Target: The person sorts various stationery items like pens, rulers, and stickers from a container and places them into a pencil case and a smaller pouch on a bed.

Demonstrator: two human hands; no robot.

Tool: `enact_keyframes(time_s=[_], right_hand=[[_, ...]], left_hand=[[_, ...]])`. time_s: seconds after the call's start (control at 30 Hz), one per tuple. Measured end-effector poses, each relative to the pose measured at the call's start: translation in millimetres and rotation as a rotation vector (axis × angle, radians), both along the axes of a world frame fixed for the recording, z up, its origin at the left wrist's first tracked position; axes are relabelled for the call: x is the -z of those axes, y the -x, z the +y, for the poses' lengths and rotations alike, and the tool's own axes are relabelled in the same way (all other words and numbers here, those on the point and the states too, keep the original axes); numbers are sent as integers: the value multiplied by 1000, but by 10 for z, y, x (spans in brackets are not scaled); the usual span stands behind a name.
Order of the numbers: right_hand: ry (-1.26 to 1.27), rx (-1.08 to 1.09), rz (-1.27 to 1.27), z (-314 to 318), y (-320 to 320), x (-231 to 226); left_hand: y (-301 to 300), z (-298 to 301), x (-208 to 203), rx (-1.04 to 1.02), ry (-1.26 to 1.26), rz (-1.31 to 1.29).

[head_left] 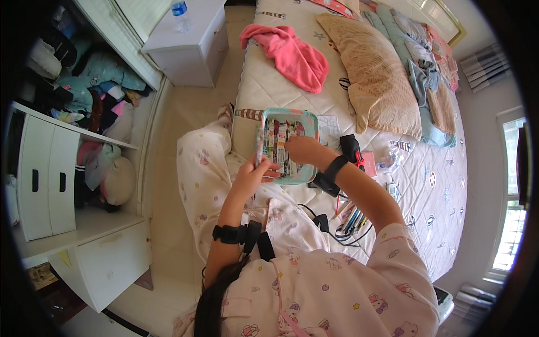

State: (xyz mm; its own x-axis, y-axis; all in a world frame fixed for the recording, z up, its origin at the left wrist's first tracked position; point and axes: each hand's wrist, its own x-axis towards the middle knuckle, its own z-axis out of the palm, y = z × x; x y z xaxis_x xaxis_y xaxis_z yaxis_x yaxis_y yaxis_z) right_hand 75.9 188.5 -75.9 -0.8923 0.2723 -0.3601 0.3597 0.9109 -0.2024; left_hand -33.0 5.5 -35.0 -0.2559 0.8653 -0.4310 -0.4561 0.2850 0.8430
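Note:
A rectangular pale green basket [307, 115] sits on the bed's near edge, beside my lap. Several slim printed packets [276, 137] lie packed lengthwise inside it. My left hand [257, 173] is closed over the basket's near left rim, thumb outside and fingertips over the inner side. Reaching in over the right wall, my right hand [303, 150] has its fingers bent down among the packets. Whatever those fingers pinch is hidden beneath the hand. Dark bands circle both my wrists.
Right of the basket lie a black device [350, 149], several pens [352, 219] and a dark cable [359, 240]. Farther off are a pink cloth [292, 59] and a tan pillow [373, 78]. A white nightstand [188, 56] and an open wardrobe [106, 135] stand left.

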Motion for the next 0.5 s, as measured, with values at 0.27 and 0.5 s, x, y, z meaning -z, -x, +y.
enact_keyframes(time_s=[0.27, 0.5], right_hand=[[184, -39, -207, 118, -33, 404], [248, 79, -32, 76, 85, 252]], left_hand=[[189, -139, -233, -225, -129, 11], [211, -175, -97, -308, -92, 77]])
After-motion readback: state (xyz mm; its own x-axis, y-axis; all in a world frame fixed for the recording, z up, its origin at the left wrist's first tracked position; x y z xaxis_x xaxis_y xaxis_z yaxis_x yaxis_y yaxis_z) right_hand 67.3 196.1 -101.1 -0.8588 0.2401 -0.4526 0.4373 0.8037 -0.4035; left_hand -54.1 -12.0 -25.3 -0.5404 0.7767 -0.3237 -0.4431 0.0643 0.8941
